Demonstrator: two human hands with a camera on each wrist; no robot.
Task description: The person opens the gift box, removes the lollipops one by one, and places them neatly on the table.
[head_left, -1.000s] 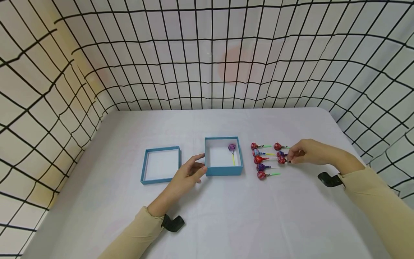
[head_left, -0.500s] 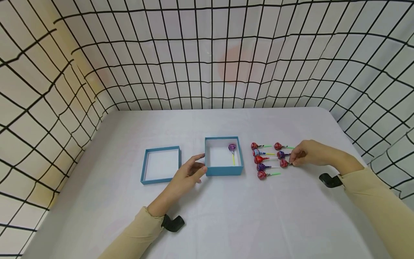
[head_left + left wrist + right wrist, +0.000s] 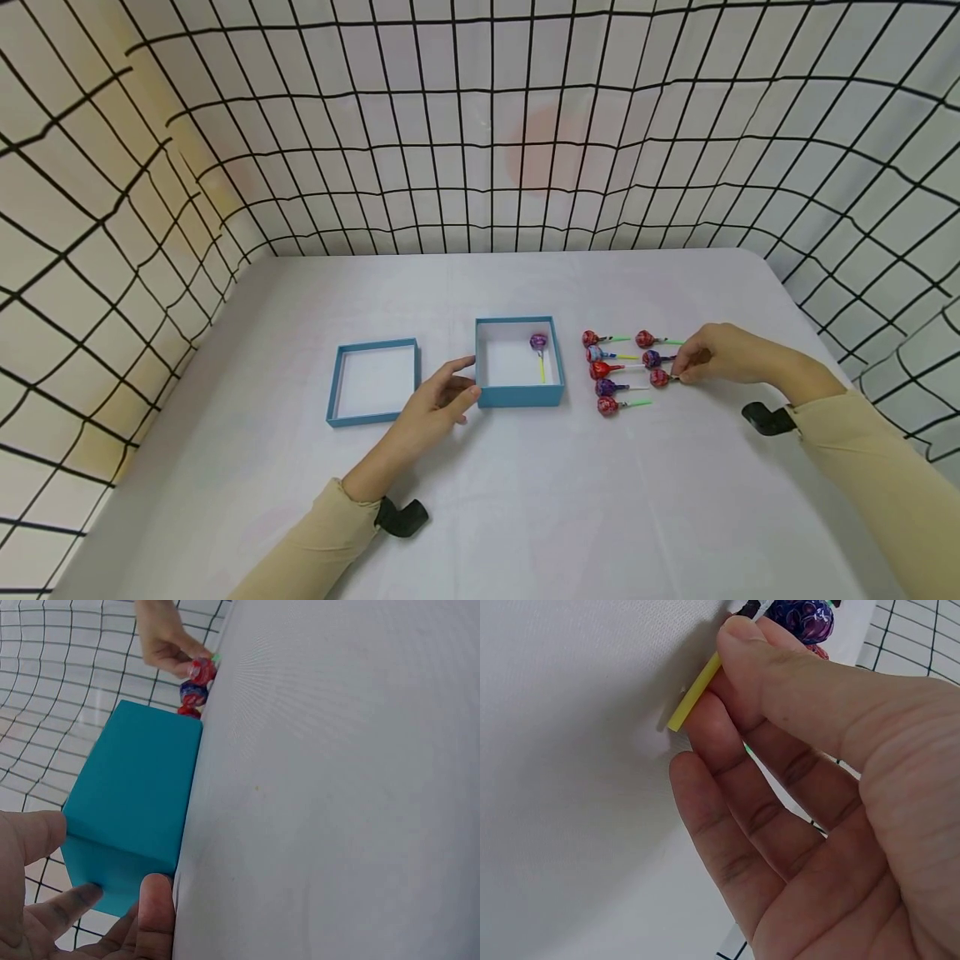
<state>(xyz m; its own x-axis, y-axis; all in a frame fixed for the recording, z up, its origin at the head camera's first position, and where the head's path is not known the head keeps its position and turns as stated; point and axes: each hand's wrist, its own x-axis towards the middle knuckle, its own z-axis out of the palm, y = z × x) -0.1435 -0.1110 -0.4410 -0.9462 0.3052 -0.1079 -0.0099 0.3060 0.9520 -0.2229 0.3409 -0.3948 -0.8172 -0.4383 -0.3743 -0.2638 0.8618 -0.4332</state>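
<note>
In the head view my right hand (image 3: pixel 708 354) pinches the stick of a red-wrapped lollipop (image 3: pixel 660 378) between thumb and finger, low over the table. Its yellow stick (image 3: pixel 694 694) pokes out past the fingertips in the right wrist view. A purple lollipop (image 3: pixel 652 358) lies just behind it. My left hand (image 3: pixel 437 402) rests its fingertips against the left side of an uncovered blue box (image 3: pixel 520 397); in the left wrist view, thumb and fingers touch the box's blue walls (image 3: pixel 139 787). Inside the box lies one purple lollipop (image 3: pixel 538 342) with a yellow stick.
The shallow blue lid (image 3: pixel 372 417) lies inside-up left of the box. Right of the box, several lollipops (image 3: pixel 606 388) lie in a column, with another red one (image 3: pixel 645 338) farther right. A black grid net (image 3: pixel 491 146) surrounds the white table (image 3: pixel 525 500) at back and sides.
My right hand has moved slightly right, drawing the red lollipop a little away from the column and the purple one behind it. My left hand and the box have stayed put.
</note>
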